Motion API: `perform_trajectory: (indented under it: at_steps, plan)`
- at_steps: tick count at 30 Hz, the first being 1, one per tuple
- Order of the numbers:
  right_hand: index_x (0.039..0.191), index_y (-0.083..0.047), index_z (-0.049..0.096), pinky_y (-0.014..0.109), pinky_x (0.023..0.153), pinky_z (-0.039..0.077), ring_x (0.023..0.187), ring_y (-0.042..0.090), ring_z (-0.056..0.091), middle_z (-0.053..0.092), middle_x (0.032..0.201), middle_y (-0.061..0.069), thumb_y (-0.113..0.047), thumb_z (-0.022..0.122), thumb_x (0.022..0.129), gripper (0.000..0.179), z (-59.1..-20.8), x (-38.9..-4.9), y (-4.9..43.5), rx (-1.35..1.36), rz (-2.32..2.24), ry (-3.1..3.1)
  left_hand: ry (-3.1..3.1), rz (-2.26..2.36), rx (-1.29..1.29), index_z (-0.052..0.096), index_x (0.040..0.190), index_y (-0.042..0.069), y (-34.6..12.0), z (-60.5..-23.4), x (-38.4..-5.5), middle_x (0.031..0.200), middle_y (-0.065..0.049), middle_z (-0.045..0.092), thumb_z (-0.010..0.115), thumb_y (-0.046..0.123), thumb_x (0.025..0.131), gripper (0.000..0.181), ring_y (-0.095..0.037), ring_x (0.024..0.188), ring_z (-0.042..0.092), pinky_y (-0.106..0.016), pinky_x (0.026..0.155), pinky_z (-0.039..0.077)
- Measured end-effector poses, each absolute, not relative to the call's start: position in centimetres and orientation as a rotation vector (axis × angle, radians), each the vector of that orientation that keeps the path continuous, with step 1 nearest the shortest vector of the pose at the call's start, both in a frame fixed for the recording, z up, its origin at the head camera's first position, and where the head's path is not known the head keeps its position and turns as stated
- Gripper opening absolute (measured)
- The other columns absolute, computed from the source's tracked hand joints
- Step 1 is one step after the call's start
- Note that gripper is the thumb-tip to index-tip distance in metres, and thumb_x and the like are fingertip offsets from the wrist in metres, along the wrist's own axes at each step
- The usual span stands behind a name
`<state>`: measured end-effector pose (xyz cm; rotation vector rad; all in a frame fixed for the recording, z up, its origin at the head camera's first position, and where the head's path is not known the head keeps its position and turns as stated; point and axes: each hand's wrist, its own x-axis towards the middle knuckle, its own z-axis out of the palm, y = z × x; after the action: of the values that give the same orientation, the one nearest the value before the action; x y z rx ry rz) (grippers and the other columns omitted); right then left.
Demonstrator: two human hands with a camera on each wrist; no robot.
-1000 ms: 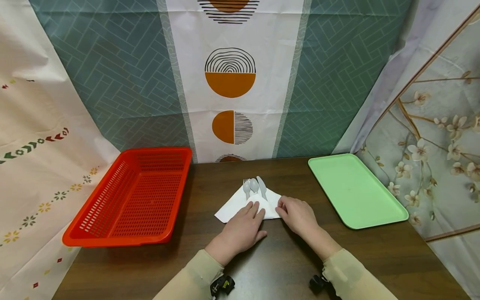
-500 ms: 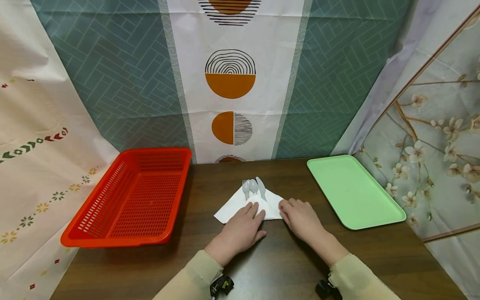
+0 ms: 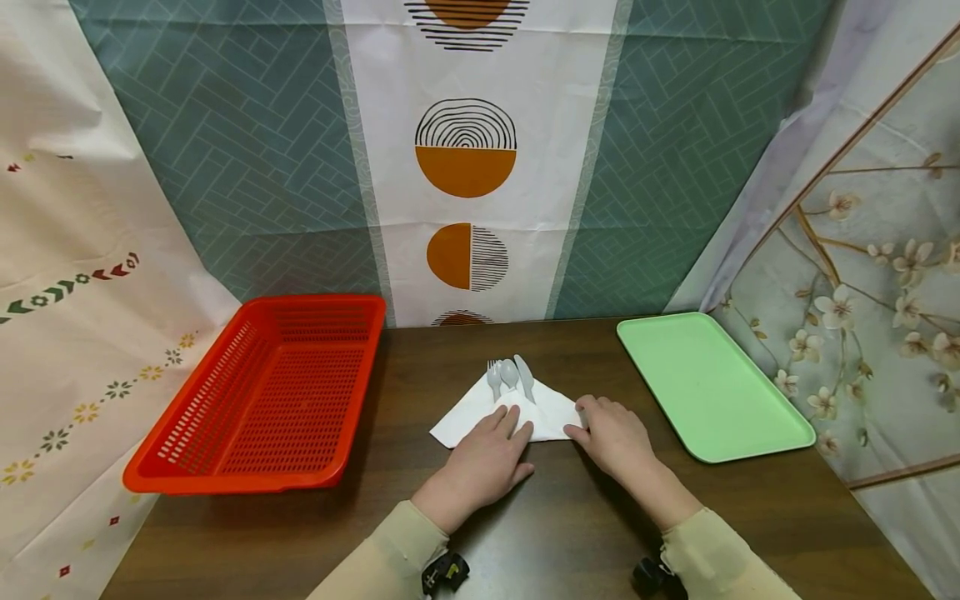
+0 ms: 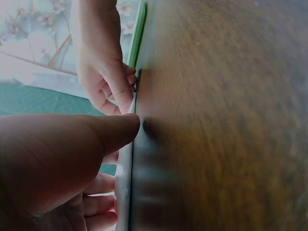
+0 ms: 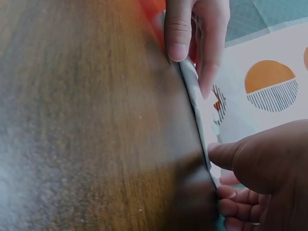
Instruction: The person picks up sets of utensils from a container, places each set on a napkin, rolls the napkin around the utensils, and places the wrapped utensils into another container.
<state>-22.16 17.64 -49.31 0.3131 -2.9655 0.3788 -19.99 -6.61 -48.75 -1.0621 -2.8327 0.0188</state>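
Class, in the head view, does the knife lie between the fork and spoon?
No, the spoon lies between the fork and the knife.

The napkin [image 3: 553, 413] looks like soft paper, matt and not shiny. The fork [image 3: 493, 380], the spoon [image 3: 509, 372] and the knife [image 3: 524, 377] look like smooth plastic. The basket [image 3: 225, 483] is plastic with lots of little holes and a bit of shine. The tray [image 3: 716, 387] looks like smooth plastic too. The table [image 3: 555, 521] looks like wood, with a soft shine near the front. The hanging cloth [image 3: 382, 192] is matt with some creases
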Motion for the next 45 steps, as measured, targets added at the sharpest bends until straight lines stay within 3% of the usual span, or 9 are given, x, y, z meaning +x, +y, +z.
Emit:
perform_trajectory:
  at_steps: [7,21,31,38,45]
  plan:
    - [0.124,0.003,0.071,0.056,0.077,0.059,0.092,0.039,0.069,0.068,0.1,0.016,-0.037,0.089,0.095,0.053,-49.1,-22.3,17.8,0.214,0.392,-2.997,-2.809,0.038,-1.065,0.063,0.154,0.01,-6.6,-48.8,-19.9,0.16,-0.021,0.057,0.07,0.047,0.108,0.06,-0.037,0.149,0.055,-0.041,0.124,0.041]
    - [0.095,-0.007,0.072,0.047,0.071,0.056,0.081,0.025,0.061,0.059,0.096,0.008,-0.038,0.086,0.097,0.033,-48.6,-23.1,18.2,0.176,0.514,-3.115,-2.817,0.029,-1.056,0.063,0.155,0.01,-6.5,-48.9,-19.9,0.161,-0.02,0.056,0.07,0.046,0.108,0.06,-0.037,0.15,0.053,-0.042,0.124,0.041]
    - [0.079,-0.013,0.066,0.043,0.064,0.048,0.076,0.023,0.055,0.059,0.093,0.007,-0.038,0.082,0.099,0.037,-48.7,-22.9,18.4,0.207,0.603,-3.101,-2.812,0.031,-1.057,0.063,0.155,0.01,-6.5,-48.9,-19.9,0.161,-0.02,0.057,0.07,0.046,0.108,0.06,-0.037,0.149,0.054,-0.042,0.124,0.041]
    - [0.082,-0.018,0.066,0.039,0.063,0.045,0.073,0.02,0.054,0.061,0.086,0.003,-0.052,0.081,0.098,0.041,-51.4,-24.6,19.9,0.225,0.76,-3.06,-2.825,0.038,-1.056,0.063,0.156,0.011,-6.6,-49.0,-20.0,0.162,-0.02,0.056,0.07,0.047,0.108,0.06,-0.037,0.15,0.053,-0.041,0.125,0.04]
    - [0.097,-0.008,0.064,0.039,0.069,0.047,0.076,0.023,0.056,0.063,0.086,0.006,-0.035,0.086,0.096,0.034,-49.5,-23.7,19.1,0.096,1.036,-3.061,-2.82,0.029,-1.059,0.063,0.155,0.01,-6.6,-48.8,-20.0,0.161,-0.02,0.056,0.07,0.047,0.108,0.06,-0.037,0.15,0.053,-0.042,0.124,0.041]
